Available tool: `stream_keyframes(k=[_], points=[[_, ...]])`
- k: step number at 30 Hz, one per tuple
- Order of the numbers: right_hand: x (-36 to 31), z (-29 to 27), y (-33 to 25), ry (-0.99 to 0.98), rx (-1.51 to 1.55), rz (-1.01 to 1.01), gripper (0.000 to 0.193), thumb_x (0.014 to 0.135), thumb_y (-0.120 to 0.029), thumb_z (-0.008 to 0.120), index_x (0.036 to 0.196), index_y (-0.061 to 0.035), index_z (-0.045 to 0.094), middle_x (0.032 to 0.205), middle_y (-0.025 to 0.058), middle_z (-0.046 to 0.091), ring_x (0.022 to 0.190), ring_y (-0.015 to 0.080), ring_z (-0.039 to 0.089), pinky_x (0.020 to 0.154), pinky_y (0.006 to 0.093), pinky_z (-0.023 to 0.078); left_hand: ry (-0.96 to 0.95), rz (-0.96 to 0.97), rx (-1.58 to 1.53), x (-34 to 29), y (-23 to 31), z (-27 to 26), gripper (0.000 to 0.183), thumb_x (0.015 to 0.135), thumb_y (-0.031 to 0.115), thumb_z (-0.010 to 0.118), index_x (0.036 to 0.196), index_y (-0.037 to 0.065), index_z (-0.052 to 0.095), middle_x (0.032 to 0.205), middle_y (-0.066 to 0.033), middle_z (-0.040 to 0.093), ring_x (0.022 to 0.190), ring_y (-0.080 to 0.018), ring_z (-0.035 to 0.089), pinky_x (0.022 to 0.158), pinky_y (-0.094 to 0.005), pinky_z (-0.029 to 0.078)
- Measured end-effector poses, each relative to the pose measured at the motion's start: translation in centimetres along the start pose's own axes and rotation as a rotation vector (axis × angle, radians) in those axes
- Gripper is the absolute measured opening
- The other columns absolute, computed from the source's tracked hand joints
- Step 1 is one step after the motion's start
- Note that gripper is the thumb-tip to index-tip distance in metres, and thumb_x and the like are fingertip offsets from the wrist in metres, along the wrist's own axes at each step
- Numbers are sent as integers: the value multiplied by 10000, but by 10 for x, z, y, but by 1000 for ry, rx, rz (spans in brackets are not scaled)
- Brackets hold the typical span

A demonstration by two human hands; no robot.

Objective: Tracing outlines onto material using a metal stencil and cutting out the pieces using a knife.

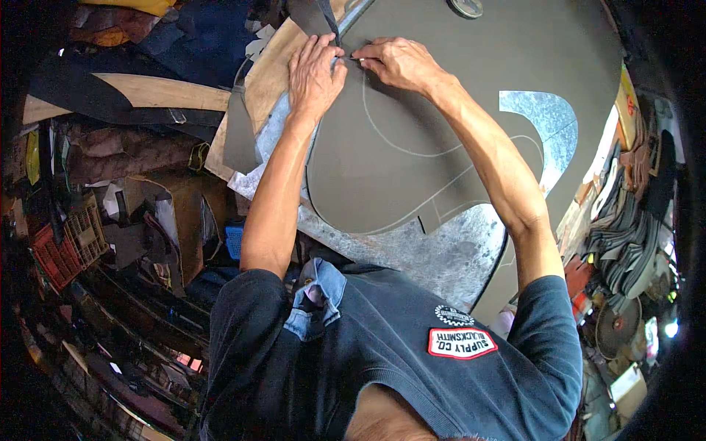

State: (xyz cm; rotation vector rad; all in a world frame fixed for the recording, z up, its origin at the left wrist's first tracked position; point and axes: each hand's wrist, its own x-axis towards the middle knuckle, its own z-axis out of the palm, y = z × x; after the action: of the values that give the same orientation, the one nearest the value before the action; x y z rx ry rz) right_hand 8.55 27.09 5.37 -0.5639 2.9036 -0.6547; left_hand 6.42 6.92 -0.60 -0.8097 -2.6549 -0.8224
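Note:
A large grey-brown flexible sheet (pixel 529 51) with pale curved lines drawn on it lies over a mottled metal plate (pixel 448 257). My left hand (pixel 315 77) rests flat at the sheet's far left edge, its fingers stretched out. Just right of it, my right hand (pixel 401 65) pinches a small, thin, light-coloured thing, whose tip points left toward my left fingers. Its kind is too small to make out. A dark strip (pixel 321 16) runs away beyond my left fingertips. At the right, a curved opening in the sheet bares the metal.
A round metal object (pixel 465 7) sits at the far edge. Wooden boards (pixel 158 92) and dark material lie at left, above crates (pixel 87 234) and a cardboard box (pixel 184 220). Stacked folded pieces (pixel 625 228) and a round grille (pixel 618 327) stand at right.

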Motion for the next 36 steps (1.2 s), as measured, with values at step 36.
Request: stream_keyframes(k=[36], points=[[-22, -17, 20, -30, -74, 135, 230, 922, -210, 588, 1114, -143, 696, 1097, 35, 684, 1014, 273, 645, 860, 398, 524, 79, 19, 26, 1, 0, -1, 154, 818, 166, 591, 945, 102, 648, 1286, -76, 602, 1244, -323, 515, 1065, -477, 333]])
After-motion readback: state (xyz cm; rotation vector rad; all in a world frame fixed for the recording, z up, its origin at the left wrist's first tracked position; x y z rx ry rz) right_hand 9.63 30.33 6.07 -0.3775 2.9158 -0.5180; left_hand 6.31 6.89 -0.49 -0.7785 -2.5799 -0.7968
